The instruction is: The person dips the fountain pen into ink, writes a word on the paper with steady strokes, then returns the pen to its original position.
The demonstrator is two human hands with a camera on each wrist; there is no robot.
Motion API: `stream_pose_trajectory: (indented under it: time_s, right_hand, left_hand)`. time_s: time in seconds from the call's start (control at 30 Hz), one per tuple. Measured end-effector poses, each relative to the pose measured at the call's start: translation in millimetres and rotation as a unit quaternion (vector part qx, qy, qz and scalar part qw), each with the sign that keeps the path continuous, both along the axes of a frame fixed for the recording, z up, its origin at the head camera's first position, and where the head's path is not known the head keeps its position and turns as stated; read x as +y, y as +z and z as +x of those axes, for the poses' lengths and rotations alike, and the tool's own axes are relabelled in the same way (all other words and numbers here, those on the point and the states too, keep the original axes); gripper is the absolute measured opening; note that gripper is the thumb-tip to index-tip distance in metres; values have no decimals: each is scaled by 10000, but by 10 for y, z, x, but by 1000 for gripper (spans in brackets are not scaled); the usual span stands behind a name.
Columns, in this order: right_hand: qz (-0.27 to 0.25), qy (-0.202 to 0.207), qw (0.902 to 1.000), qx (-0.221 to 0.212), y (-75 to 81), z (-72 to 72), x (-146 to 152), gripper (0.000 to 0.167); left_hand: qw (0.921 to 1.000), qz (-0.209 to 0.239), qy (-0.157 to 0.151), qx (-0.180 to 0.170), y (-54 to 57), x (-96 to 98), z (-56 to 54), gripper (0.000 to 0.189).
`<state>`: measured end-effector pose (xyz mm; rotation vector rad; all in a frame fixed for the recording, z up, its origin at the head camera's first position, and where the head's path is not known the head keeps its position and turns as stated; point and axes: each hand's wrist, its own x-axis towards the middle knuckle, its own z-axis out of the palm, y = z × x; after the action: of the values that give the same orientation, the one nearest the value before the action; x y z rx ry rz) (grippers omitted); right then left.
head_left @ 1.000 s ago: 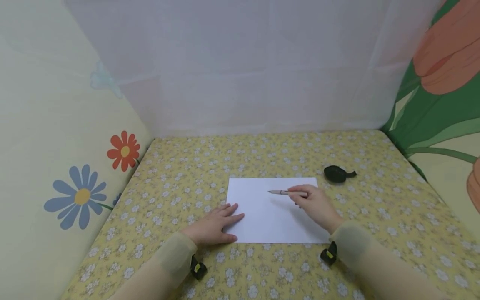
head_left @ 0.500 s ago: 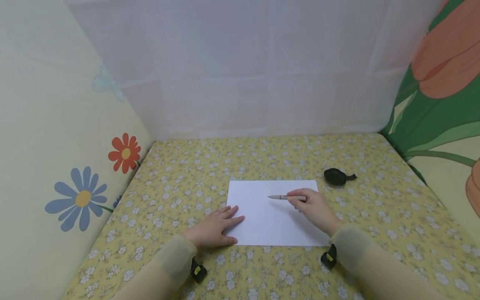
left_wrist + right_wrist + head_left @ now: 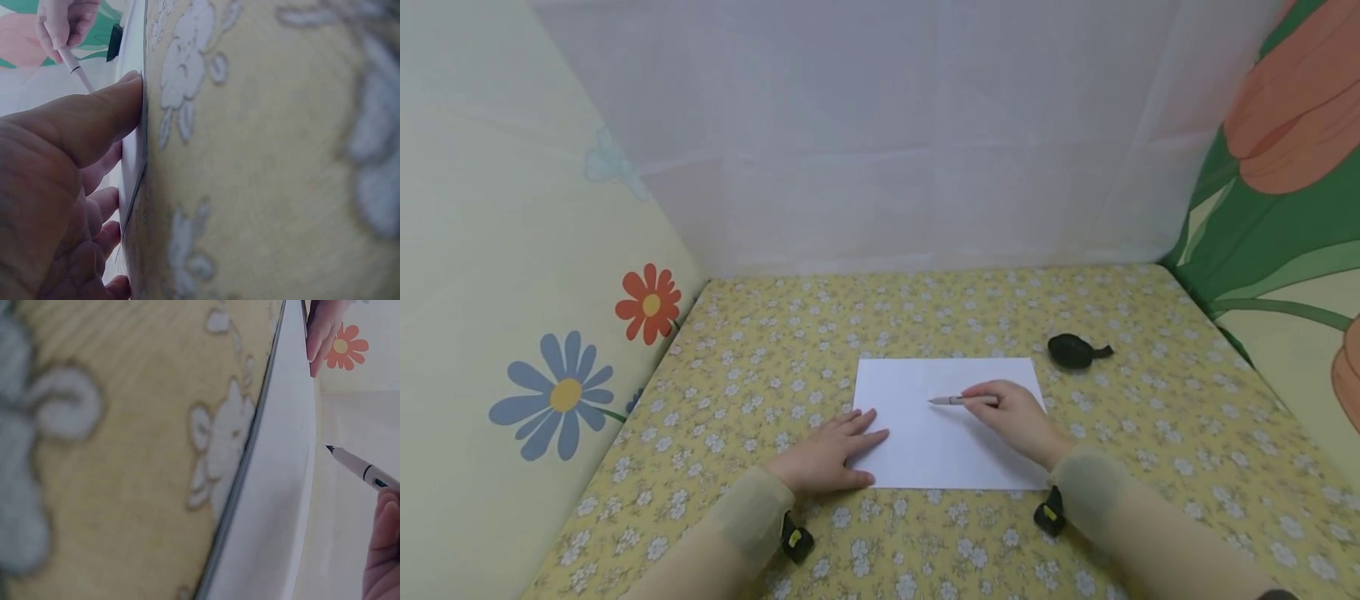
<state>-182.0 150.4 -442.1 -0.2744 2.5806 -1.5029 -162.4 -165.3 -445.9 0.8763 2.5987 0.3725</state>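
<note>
A blank-looking white sheet of paper (image 3: 917, 458) lies on the flowered cloth, with a dark line along its near edge in the right wrist view. My left hand (image 3: 827, 454) rests with spread fingers on its left side, thumb at the near left corner. In my right hand (image 3: 1018, 421) a pale fountain pen (image 3: 951, 400) is pinched between thumb and fingers, pointing left over the middle of the sheet. Its dark nib (image 3: 330, 449) appears slightly apart from the paper in the right wrist view.
A small black pouch-like object (image 3: 1070, 352) with a short strap lies beyond the sheet's far right corner. The yellow flowered tablecloth (image 3: 760, 333) covers the table. A white sheet of cloth (image 3: 880, 150) hangs behind, and printed panels stand at both sides.
My right hand has moved slightly left and toward me with the pen, its nib lower over the sheet. The left hand stays put.
</note>
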Motion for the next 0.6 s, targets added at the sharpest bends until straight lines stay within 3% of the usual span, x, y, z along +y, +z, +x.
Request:
stream_pose_trajectory:
  time_s: [0.6]
  right_hand:
    - [169,31,9998,24,-27,-41,-82,18]
  left_hand:
    - [10000,9,16,-42,-6,-1,-3,70]
